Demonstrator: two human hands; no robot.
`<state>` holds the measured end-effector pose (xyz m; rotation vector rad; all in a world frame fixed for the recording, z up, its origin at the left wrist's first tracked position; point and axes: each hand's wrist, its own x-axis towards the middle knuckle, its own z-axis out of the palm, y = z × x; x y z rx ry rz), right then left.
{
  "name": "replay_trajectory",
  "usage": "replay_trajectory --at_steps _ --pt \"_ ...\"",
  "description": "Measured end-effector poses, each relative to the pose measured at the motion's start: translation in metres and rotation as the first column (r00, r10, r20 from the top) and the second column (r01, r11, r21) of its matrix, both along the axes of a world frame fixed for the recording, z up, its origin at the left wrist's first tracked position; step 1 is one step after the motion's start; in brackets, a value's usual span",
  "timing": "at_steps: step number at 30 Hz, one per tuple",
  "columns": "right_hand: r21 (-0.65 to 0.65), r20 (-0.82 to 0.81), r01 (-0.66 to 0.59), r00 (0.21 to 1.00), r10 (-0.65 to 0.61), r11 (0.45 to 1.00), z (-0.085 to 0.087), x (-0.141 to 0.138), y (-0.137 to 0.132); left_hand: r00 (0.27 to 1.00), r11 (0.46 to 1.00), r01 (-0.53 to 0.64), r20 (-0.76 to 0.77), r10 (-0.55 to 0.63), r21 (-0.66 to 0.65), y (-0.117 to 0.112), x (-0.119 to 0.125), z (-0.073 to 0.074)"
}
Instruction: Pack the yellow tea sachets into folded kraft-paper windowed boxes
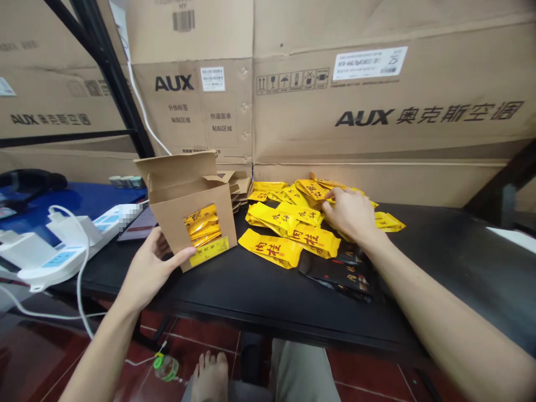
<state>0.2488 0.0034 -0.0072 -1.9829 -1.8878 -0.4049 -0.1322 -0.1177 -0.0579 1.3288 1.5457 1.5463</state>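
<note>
An open brown kraft box with a front window stands on the black table; yellow packets show through the window. My left hand grips the box's lower left corner, thumb on its front. My right hand rests on a pile of yellow packets with red characters, its fingers curled on one at the back of the pile. Black packets lie under my right wrist.
Folded kraft boxes are stacked behind the open box. Large AUX cartons wall the back. At left lie a white power strip with chargers and cables. Below the table edge are my knee and bare foot.
</note>
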Motion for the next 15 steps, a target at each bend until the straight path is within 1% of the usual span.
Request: replay_trajectory --at_steps 3,5,9,15 --pt "0.093 -0.035 -0.055 0.998 0.059 0.994 0.0 0.0 0.001 1.0 1.0 -0.012 -0.021 0.012 -0.005 -0.001 0.0 0.0" --pt "0.176 -0.074 -0.102 0.99 0.117 0.979 -0.001 0.002 0.004 0.999 1.0 -0.024 -0.036 0.023 -0.004 -0.001 0.0 0.0" --pt "0.339 -0.177 -0.171 0.954 0.241 0.925 -0.006 0.005 0.011 0.998 0.999 -0.031 -0.047 0.031 0.012 -0.001 -0.001 0.0" --pt "0.479 -0.229 -0.267 0.882 0.412 0.836 -0.007 0.003 0.01 1.0 1.0 -0.014 -0.023 0.015 0.006 0.0 -0.002 -0.002"
